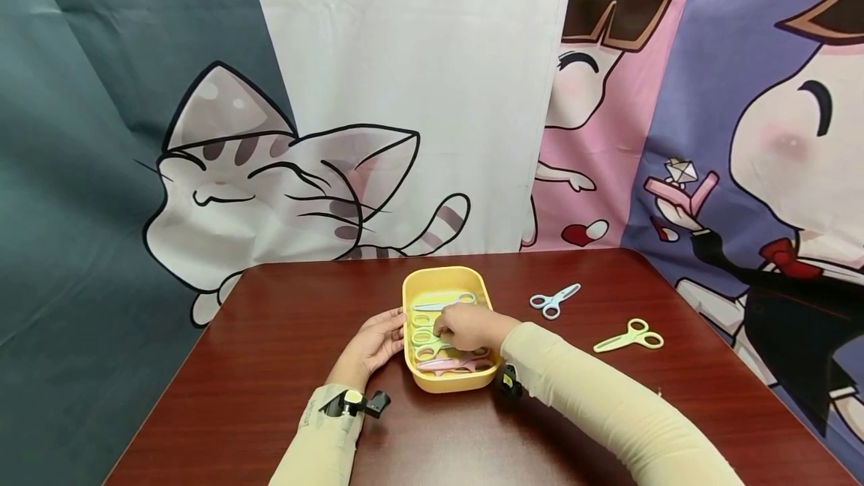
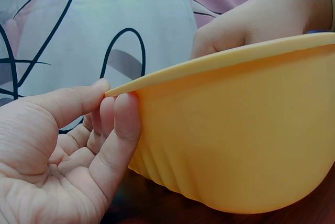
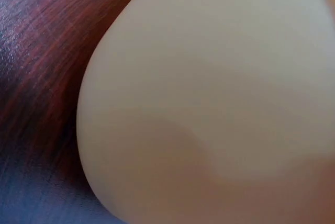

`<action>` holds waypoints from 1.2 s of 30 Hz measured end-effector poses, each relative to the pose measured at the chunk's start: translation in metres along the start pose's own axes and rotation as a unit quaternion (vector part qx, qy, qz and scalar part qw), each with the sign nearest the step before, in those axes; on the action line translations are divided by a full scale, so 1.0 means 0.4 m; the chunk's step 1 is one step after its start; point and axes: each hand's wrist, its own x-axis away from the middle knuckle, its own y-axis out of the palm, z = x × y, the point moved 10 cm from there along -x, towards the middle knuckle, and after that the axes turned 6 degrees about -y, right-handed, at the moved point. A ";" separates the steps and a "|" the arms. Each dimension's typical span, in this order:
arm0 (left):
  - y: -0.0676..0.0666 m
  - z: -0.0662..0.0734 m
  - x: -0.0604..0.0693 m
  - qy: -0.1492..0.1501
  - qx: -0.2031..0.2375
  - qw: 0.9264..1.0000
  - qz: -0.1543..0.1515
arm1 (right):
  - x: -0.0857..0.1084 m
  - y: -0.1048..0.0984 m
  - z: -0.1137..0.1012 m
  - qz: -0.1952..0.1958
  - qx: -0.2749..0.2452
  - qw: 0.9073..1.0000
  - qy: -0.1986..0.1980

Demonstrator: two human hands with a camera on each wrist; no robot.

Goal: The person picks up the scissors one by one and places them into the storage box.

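A yellow plastic basket (image 1: pixel 448 386) stands on the table with several pairs of scissors inside. My left hand (image 1: pixel 373 342) pinches its left rim between thumb and fingers, plainest in the left wrist view. Into the basket reaches my right hand (image 1: pixel 469 327), its fingers bent down among green-handled scissors (image 1: pixel 424 337); the fingertips are partly hidden, so a grip cannot be made out. Light blue scissors (image 1: pixel 439 306) lie toward the far end and pink scissors (image 1: pixel 452 363) toward the near end. A blurred pale curved surface fills most of the right wrist view.
To the right of the basket, blue scissors (image 1: pixel 552 301) and yellow-green scissors (image 1: pixel 629 337) lie on the dark red wooden table (image 1: pixel 283 373). A printed cartoon curtain (image 1: pixel 418 58) hangs behind the table's far edge.
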 end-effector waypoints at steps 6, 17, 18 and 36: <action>0.002 0.002 0.002 -0.003 0.002 1.000 0.000 | 0.008 -0.004 0.008 0.002 -0.004 1.000 0.027; 0.001 0.004 0.003 -0.002 0.009 1.000 -0.010 | 0.052 -0.101 0.064 0.077 0.008 0.995 0.056; 0.002 0.004 0.004 -0.003 0.010 1.000 -0.013 | 0.061 -0.118 0.071 0.094 0.010 0.994 0.054; 0.006 0.005 0.000 -0.003 -0.001 1.000 -0.022 | 0.361 -0.160 0.414 0.161 0.043 0.971 0.172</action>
